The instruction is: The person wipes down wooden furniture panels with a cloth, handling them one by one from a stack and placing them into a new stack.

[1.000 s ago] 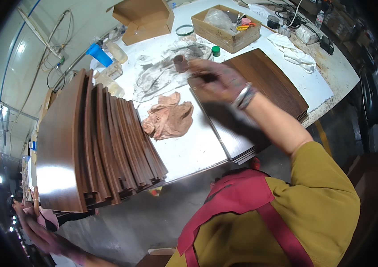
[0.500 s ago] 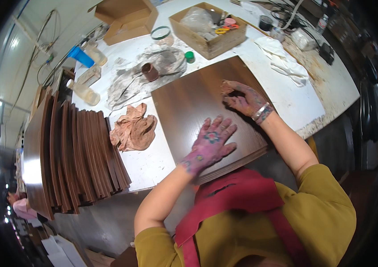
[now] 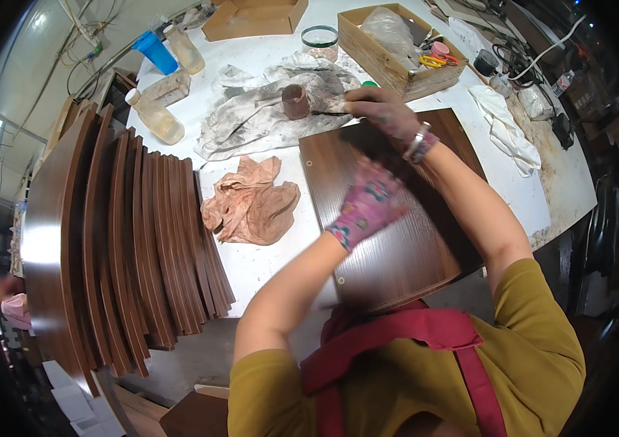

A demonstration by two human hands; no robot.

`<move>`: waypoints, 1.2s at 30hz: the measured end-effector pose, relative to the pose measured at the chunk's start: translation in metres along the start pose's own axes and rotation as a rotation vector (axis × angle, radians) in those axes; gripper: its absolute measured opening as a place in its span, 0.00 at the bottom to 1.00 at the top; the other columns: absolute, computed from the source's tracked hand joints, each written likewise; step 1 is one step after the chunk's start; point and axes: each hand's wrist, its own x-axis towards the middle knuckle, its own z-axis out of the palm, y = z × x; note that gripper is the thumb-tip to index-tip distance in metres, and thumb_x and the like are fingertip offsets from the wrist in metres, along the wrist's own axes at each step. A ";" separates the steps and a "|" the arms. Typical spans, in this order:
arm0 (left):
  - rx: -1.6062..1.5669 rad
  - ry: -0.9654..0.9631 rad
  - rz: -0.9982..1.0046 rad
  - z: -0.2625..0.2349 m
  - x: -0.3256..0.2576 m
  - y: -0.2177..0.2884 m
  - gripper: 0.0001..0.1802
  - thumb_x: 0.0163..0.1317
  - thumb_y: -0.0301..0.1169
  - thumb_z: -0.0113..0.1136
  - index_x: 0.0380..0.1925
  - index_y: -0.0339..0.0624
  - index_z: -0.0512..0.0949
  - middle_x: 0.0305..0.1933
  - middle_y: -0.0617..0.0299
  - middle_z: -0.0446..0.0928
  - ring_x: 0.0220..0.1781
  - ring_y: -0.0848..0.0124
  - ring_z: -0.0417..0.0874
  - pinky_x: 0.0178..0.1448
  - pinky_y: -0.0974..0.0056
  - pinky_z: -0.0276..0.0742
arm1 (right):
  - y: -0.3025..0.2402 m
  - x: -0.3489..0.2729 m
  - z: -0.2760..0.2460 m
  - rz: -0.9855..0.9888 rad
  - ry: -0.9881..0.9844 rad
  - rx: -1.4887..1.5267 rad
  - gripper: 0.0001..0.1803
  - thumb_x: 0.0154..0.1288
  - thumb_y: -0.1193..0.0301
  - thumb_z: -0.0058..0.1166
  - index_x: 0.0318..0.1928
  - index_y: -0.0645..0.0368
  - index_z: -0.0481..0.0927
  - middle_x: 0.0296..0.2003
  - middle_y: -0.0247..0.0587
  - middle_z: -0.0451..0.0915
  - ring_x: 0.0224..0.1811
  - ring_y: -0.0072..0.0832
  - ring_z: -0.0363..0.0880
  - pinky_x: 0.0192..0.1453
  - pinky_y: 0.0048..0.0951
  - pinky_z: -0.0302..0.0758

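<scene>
In a thin patterned glove, my left hand [image 3: 371,200] is over a dark brown wood-grain panel [image 3: 411,244], blurred, with the thumb apart from the fingers. The panel lies flat in front of me and has small round fittings along its left edge. My right hand [image 3: 386,116], gloved in stained fabric, reaches past the panel's far edge. Its fingers are pinched beside a small brown cup [image 3: 295,102]; something thin and dark shows between them and the cup, too unclear to name. The cup stands on a stained white cloth [image 3: 244,127].
Several brown panels [image 3: 167,240] stand on edge at the left. Between them and the flat panel lies a crumpled pinkish rag [image 3: 251,204]. Farther back are a plastic bottle [image 3: 155,120], a blue cup [image 3: 155,52], a glass jar [image 3: 319,42] and a wooden box [image 3: 397,54] with scissors.
My right hand has moved from above the panel to beside the brown cup. My left hand has shifted up and right over the panel. The view has swung, so the table's things sit farther right.
</scene>
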 end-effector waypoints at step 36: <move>0.005 0.025 -0.194 -0.021 -0.001 -0.031 0.36 0.64 0.48 0.56 0.69 0.44 0.64 0.74 0.54 0.61 0.77 0.54 0.56 0.79 0.48 0.44 | 0.064 0.005 -0.121 -0.121 0.234 -1.221 0.08 0.58 0.75 0.50 0.34 0.59 0.82 0.41 0.56 0.79 0.43 0.52 0.80 0.48 0.47 0.76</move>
